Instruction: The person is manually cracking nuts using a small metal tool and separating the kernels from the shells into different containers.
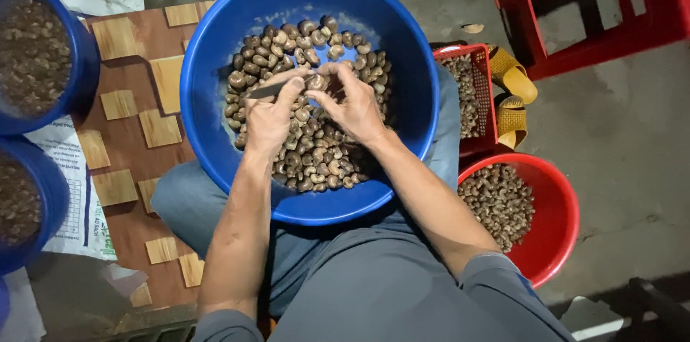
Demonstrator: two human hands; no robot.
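Over the lap, I see a blue basin (215,83) resting on the knees, its bottom heaped with brown nuts (316,155). My left hand (269,116) lies on the heap with its grip pressed together around a thin dark blade (264,89) that points left across the pile. My right hand (356,105) meets it at the middle of the basin, thumb and fingers pinching a single nut (315,82), which touches the tip of the left thumb. Both forearms come up from the bottom edge over grey trousers (374,292).

Beneath everything is a bare grey concrete floor (618,133), rough and stained. On my left, a brown mat (129,141) with pale square patches covers part of it, and a white printed sack (75,198) lies across the mat's edge. Two more blue tubs (79,62) stand there at the left border, one above the other, both filled with something dark and grainy.

On my right, a small red basket (483,90) holding nuts sits just beside the basin, and a round red bowl (560,220) with another pile sits below it, near the right knee. A pair of yellow sandals (512,94) lies against the basket. Farther off, at the top right, a red plastic stool (575,11) stands on the concrete. The light is dim at the corners.
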